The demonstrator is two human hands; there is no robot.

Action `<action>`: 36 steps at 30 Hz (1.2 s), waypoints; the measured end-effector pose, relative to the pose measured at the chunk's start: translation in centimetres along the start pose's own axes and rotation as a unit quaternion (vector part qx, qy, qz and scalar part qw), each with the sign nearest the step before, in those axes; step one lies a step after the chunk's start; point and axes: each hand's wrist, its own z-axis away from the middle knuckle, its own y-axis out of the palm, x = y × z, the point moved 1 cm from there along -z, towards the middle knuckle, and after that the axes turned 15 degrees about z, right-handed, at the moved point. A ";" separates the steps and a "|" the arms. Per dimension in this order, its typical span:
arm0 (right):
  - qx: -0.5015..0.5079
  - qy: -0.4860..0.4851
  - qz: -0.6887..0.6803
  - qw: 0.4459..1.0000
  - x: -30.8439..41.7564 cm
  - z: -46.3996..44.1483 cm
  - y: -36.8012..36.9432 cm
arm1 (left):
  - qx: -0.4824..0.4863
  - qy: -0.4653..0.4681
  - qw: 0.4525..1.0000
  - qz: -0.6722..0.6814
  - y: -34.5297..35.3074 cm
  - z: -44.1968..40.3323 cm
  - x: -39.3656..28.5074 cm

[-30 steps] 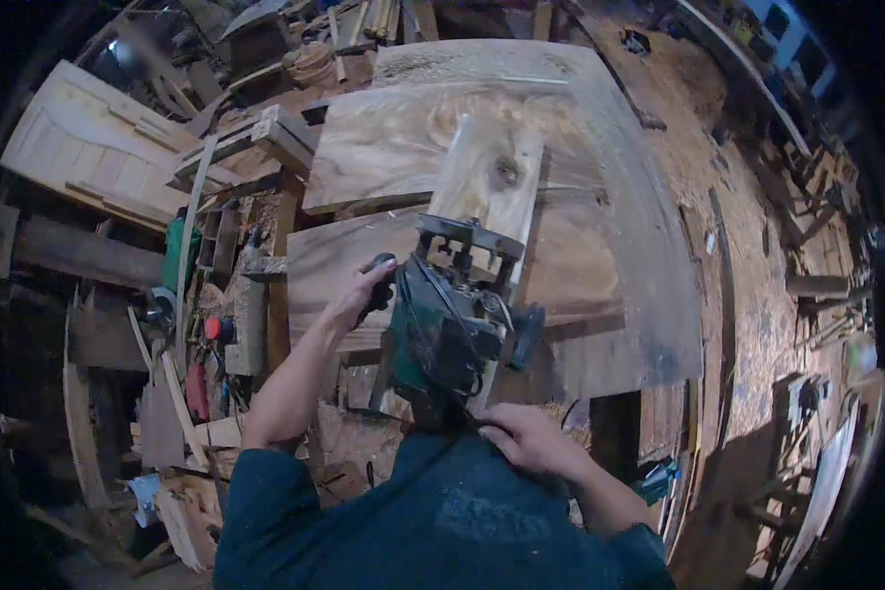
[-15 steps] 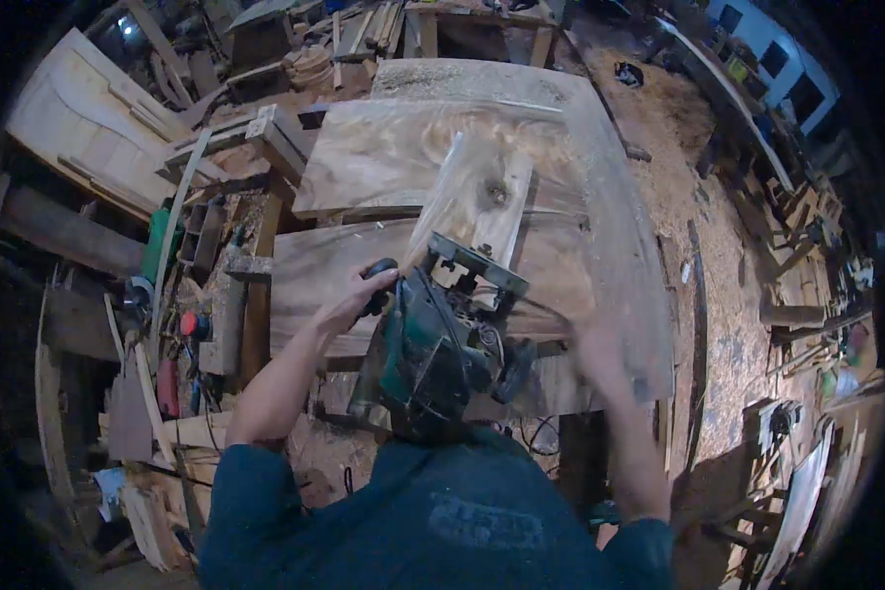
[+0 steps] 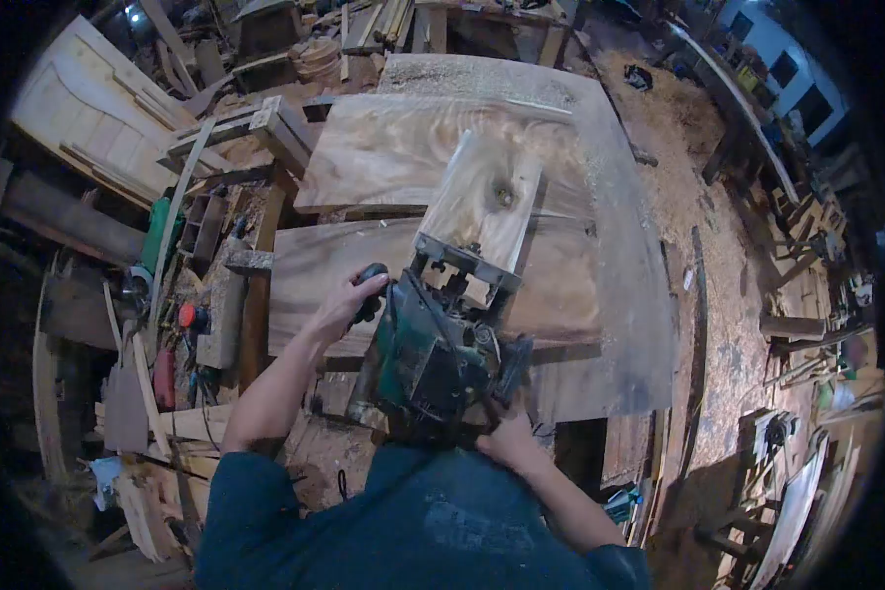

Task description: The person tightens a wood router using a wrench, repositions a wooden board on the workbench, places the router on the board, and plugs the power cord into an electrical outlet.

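Note:
A green and black power tool (image 3: 433, 354) sits close to my body, its metal base plate over the near end of a narrow board (image 3: 487, 202) with a dark knot. My left hand (image 3: 344, 303) is wrapped round the tool's black side knob (image 3: 369, 285). At the rear right of the tool, beside its other black handle (image 3: 514, 364), is my right hand (image 3: 511, 433); its fingers are partly hidden, and what they hold cannot be made out. Under the narrow board lie wide wooden panels (image 3: 364, 152).
A carved wooden panel (image 3: 93, 123) stands at the upper left. A green tool (image 3: 157, 236) and a red object (image 3: 164, 379) lie at the left. Wood shavings (image 3: 747, 324) cover the floor on the right, near stacked timber (image 3: 801, 285).
My right hand left the tool's rear, swept out over the panels to the right, and is now back at the tool. My left hand stays on the knob. The tool's angle has shifted slightly.

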 end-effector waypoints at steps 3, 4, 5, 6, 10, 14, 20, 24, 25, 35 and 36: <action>0.051 -0.112 0.101 0.987 -1.4 0.7 2.4 | -0.013 -0.007 1.000 0.006 -0.5 0.4 0.5; 0.110 -0.117 0.072 0.984 -1.4 0.5 2.1 | -0.020 -0.008 1.000 0.001 -0.1 1.0 -0.1; 0.214 -0.070 -0.058 0.972 0.4 0.7 -0.6 | -0.028 -0.008 1.000 -0.003 0.1 1.4 -0.4; 0.180 -0.125 -0.073 0.973 1.8 1.2 -3.1 | -0.030 0.002 1.000 0.003 -0.1 1.4 -0.2; 0.085 -0.260 -0.069 0.959 6.9 -0.2 -14.3 | -0.017 0.003 1.000 0.002 0.0 2.6 -1.1; -0.247 -0.264 -0.043 0.931 7.7 -10.3 -19.4 | 0.012 0.033 0.999 0.039 1.1 3.1 -1.2; -0.103 0.137 0.175 0.970 -9.6 -11.5 -19.5 | 0.005 0.056 0.998 0.027 1.4 3.5 -0.8; 0.010 0.142 0.351 0.925 -16.9 -1.3 -11.9 | -0.022 0.050 0.997 0.059 0.5 3.3 -0.4; 0.144 0.144 0.373 0.905 -15.0 -0.4 -10.3 | -0.023 0.042 0.997 0.058 0.2 2.6 -0.1; 0.244 -0.057 0.033 0.968 0.8 -0.5 -1.4 | -0.052 -0.010 0.997 0.050 -0.9 0.4 1.5; 0.179 -0.075 0.042 0.980 0.9 0.0 -0.9 | -0.061 -0.002 0.997 0.038 -0.9 0.2 1.6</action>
